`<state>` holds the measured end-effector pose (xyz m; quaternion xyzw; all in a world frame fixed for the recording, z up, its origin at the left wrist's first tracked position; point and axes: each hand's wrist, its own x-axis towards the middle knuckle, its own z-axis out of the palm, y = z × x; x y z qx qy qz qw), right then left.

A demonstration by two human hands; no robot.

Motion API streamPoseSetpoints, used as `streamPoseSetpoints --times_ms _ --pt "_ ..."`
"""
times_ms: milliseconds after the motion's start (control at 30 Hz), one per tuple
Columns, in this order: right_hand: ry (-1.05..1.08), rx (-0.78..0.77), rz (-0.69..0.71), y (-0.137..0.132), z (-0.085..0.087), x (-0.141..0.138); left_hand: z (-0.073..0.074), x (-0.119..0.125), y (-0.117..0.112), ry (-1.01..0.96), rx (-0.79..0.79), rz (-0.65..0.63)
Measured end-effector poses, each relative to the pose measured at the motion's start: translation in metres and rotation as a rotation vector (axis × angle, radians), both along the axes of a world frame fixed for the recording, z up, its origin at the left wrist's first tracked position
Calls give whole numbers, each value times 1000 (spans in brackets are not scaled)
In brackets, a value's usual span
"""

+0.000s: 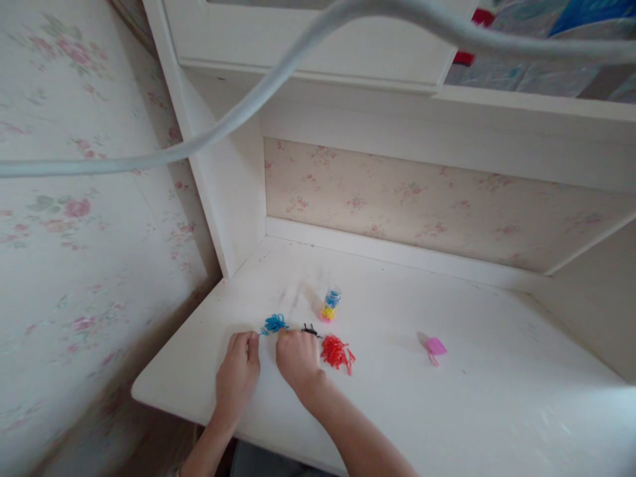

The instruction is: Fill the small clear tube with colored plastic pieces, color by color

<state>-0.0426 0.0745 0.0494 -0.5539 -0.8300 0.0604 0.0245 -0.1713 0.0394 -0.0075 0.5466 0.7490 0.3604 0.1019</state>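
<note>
A loose pile of blue rubber bands lies on the white desk in front of my hands. My left hand is closed in a pinch at the left of this pile, with a bit of blue band at its fingertips. Just right of it, my right hand is closed with the fingers curled down; what they hold, if anything, is hidden. Beyond that hand a few black bands show, partly covered by it. To its right sits a heap of red rubber bands.
A small clear jar with blue, yellow and pink layers stands behind the piles. Farther right on the desk lies a small pink object with a paler strip. A pale cable crosses the upper view, in front of the cabinet.
</note>
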Motion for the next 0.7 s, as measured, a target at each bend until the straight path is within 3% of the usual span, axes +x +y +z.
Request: streamPoseSetpoints --times_ms 300,533,700 --pt "175 38 -142 -4 14 32 3 2 -2 59 -59 19" --pt "782 11 -210 2 32 70 1 2 -2 90 -46 17" --pt "1058 32 -386 23 41 103 1 2 -2 103 -33 24"
